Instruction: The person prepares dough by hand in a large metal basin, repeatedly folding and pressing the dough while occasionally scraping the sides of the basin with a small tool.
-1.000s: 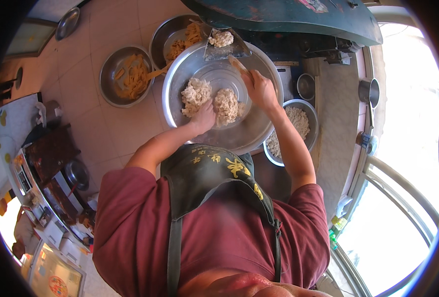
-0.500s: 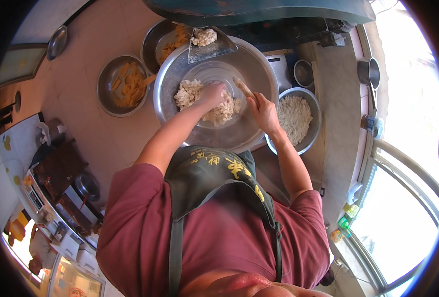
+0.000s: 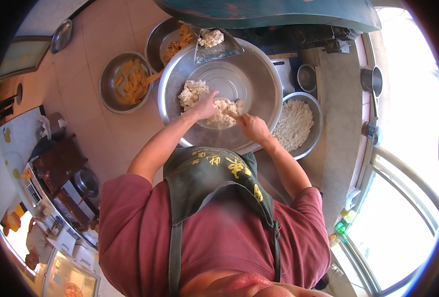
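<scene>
A wide metal basin [image 3: 199, 136] stands before me, with a pale, lumpy dough-like mass [image 3: 192, 92] in its left and lower part. My left hand [image 3: 204, 106] touches the middle of that mass, thumb stretched out and fingers apart. The fingers of my right hand [image 3: 255, 128] are wrapped round a wooden stick [image 3: 232, 115], whose tip reaches into the right side of the mass. Its far end is hard to make out. Across the basin's far rim lies a flat metal scoop [image 3: 227, 49] carrying a clump of the same mass [image 3: 211, 38].
Right of the basin sits a metal bowl of pale, crumbly food [image 3: 293, 126]. Two bowls on the left hold yellowish strips [image 3: 134, 81] and orange-brown pieces [image 3: 177, 49]. A small metal pot [image 3: 306, 77] stands at the far right. A dark green curved edge [image 3: 278, 15] overhangs the back.
My right hand has moved down and left, and the wooden stick now tips into the mass instead of pointing up and away. My left hand has shifted slightly left, its thumb now spread.
</scene>
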Motion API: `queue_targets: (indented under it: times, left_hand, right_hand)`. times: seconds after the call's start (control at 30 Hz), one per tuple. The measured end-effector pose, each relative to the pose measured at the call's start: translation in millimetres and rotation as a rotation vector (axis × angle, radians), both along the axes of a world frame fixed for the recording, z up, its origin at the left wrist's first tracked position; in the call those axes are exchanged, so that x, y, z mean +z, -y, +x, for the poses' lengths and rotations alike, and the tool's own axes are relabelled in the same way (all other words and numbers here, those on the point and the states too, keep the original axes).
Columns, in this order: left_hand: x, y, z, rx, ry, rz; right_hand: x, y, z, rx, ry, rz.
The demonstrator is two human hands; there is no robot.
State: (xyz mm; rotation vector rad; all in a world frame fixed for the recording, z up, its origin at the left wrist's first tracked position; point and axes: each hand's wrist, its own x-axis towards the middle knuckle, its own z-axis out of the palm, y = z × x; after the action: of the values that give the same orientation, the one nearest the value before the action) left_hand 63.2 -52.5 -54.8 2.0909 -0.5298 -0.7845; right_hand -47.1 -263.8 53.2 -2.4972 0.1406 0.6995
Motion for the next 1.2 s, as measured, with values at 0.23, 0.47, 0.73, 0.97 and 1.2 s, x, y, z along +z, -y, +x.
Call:
queue_targets:
  times: [0.23,0.47,0.73,0.97,1.2]
  left_hand:
    - [-0.6,6.0,-7.2,-0.038,-0.06,0.05]
    - [18.1,9.4,-41.1,-0.032,0.18,-0.128]
    - [10.3,-9.4,-41.4,-0.056,0.268,-0.063]
    - [35.4,-18.7,-31.5,-0.223,0.214,0.205]
    - [33.0,-59.5,-21.4,-0.037,-0.106,0.037]
  right_hand:
    - [39.6,8.0,44.6,-0.035,0.289,0.118]
    - [63.6,-22.3,182.5,0.011,0.409,-0.114]
    - [37.1,-48.1,234.8,0.091,0.372,-0.302]
    - [18.3,-33.5,246.6,0.079,0.452,-0.346]
    - [32.2,-38.3,212.9,0.023,0.387,-0.304]
